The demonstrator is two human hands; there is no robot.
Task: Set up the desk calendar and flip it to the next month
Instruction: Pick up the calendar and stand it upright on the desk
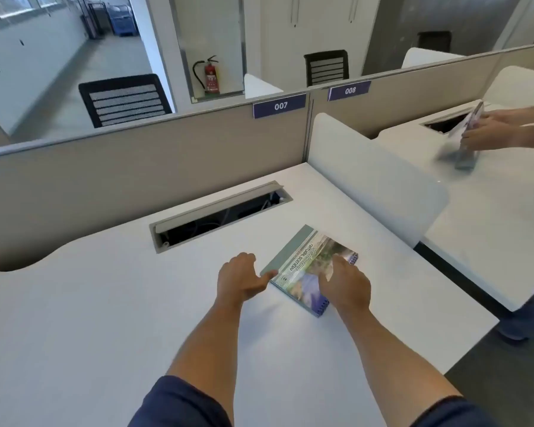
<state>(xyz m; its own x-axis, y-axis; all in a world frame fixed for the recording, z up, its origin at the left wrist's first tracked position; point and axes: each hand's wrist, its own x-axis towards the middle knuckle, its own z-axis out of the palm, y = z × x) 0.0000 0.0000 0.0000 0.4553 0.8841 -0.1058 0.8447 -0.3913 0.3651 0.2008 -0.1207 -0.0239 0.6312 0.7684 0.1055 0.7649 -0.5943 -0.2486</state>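
Calendar [309, 266] lies flat and folded on the white desk [105, 303], left hand [241, 280] open with its thumb at the near corner, right hand [344, 286] spread on the cover by the spiral binding [322, 306] — best to pin one side and lift the other into a stand.

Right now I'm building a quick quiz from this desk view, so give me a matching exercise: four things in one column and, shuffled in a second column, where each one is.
Things:
1. desk calendar
2. fire extinguisher
3. cable slot
4. label 008

Places:
A. on the partition above the neighbouring desk
B. lying flat on the white desk, under the right hand, with the left hand at its edge
C. cut into the desk surface, lid open, near the partition
D. standing in a recess beyond the partition

Pairs: 1-B, 2-D, 3-C, 4-A
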